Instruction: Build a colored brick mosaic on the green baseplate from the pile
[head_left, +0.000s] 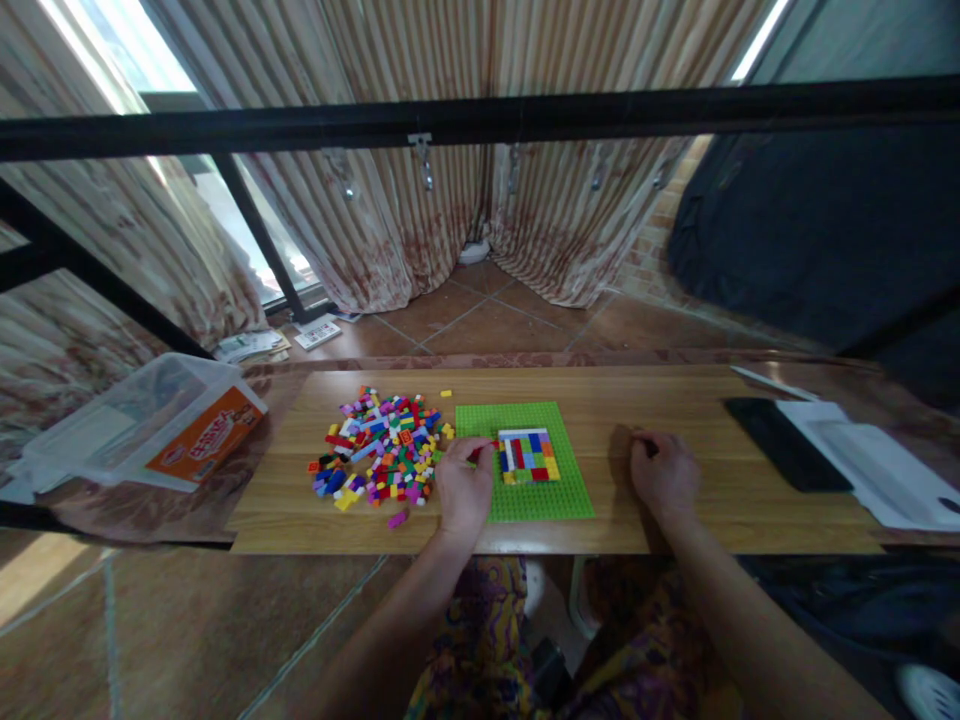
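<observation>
My left hand (463, 488) is over the left part of a green studded baseplate (525, 508). Its fingers are pinched on a small red building brick (475, 455), mostly hidden by them. Just right of those fingertips, a rectangular patchwork of coloured bricks (531, 460) is fixed on the plate, with a white row along its far edge. Left of the plate spreads a loose pile of mixed bricks (390, 450). My right hand (666, 478) rests on the wooden table right of the plate, its fingers curled in and no object visible in them.
A clear plastic box (142, 410) with an orange label stands left of the table (637, 390). At the table's right end lie a black flat object (784, 445) and a white one (874, 465). A black metal bar (480, 120) with hooks crosses ahead, before striped curtains.
</observation>
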